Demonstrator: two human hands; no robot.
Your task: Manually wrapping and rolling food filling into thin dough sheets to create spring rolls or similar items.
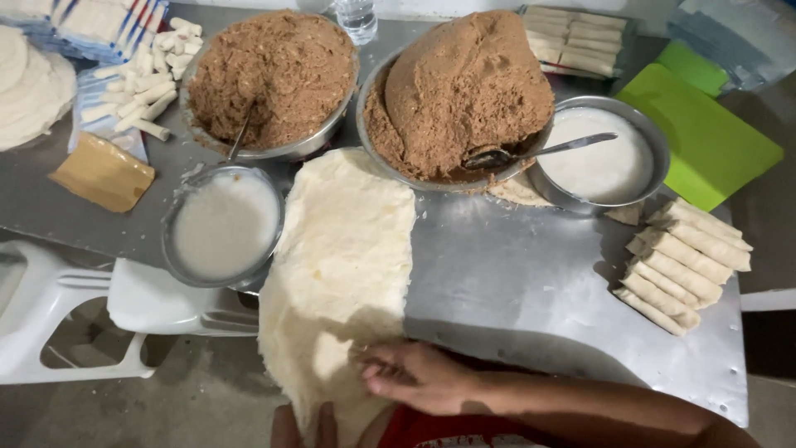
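- Far left, a stack of round white wrappers (29, 83) lies beside small rolled pieces (149, 79).
- Near them stands a metal bowl of white paste (224, 224), just left of my wrapper pile.
- My left hand (305, 427) shows only at the near edge, under the pile; I cannot tell how its fingers are set.
- The pile of thin pale wrappers (340, 265) hangs over the near edge of the steel table (514, 282).
- My right hand (419, 377) rests on the pile's near right corner, fingers loosely curled, pinching nothing I can see.
- Beyond are two bowls of brown filling (274, 75), the right one (460, 91) holding a spoon (539, 151).
- Far right, finished rolls (684, 265) lie stacked.
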